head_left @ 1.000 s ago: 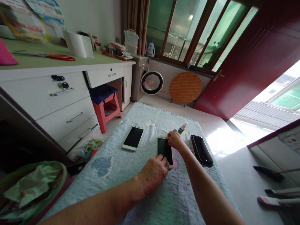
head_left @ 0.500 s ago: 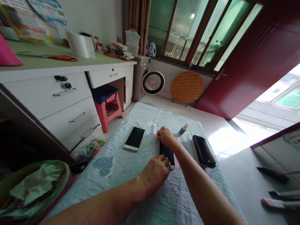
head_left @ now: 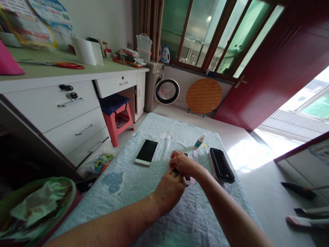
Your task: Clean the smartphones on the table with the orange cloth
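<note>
A dark-screened smartphone (head_left: 188,181) lies on the quilted cover, mostly hidden beneath my two hands. My left hand (head_left: 170,189) is closed on its near left edge, fingers curled over the side. Above the screen, my right hand (head_left: 183,165) is bent down with its fingers pinched round a small orange item, mostly hidden, whose kind I cannot make out. To the left a white smartphone (head_left: 147,151) lies face up, screen dark. A small spray bottle (head_left: 199,141) with a white cap stands beyond my right hand. Right of my forearm is a stack of phones (head_left: 221,165), a black one on top.
The pale blue quilted cover (head_left: 113,206) spreads over the surface under my hands. At left are a bin (head_left: 74,192) with crumpled paper, a pink stool (head_left: 119,125) and a white desk (head_left: 74,120). A washing machine door (head_left: 177,92) hangs ajar beyond.
My right hand has slid from the phone's far end toward me, close to my left hand. The phone's far end now shows past it. My left hand stays in place.
</note>
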{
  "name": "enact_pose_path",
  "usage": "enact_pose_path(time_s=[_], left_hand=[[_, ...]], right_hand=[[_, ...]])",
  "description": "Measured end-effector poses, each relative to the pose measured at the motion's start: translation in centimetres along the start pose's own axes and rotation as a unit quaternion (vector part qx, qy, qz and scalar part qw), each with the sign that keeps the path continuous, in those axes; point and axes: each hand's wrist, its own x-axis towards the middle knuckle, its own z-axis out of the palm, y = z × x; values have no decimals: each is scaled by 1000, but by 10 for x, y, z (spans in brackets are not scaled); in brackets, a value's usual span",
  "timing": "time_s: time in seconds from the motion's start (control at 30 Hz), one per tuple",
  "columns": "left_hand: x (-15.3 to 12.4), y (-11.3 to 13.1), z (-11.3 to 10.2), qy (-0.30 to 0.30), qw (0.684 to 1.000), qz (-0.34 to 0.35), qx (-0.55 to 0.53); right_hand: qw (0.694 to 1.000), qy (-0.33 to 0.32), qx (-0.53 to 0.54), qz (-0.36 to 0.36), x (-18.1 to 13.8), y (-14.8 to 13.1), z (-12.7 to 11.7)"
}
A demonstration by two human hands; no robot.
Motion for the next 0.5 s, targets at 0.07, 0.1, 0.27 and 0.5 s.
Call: enact_pose_path(time_s=[0.07, 0.1, 0.27, 0.5], left_hand=[[0, 1, -1, -12, 1000, -2, 4], [0, 1, -2, -20, 1000, -1, 7], [-1, 1, -2, -32, 999, 14, 21], [0, 2, -6, -63, 998, 11, 19]], right_hand=[[998, -31, 44, -22, -4, -3, -4], [997, -44, 63, -31, -6, -4, -6], [990, -15, 135, -29, -17, -4, -2], [981, 159, 87, 67, -17, 6, 15]])
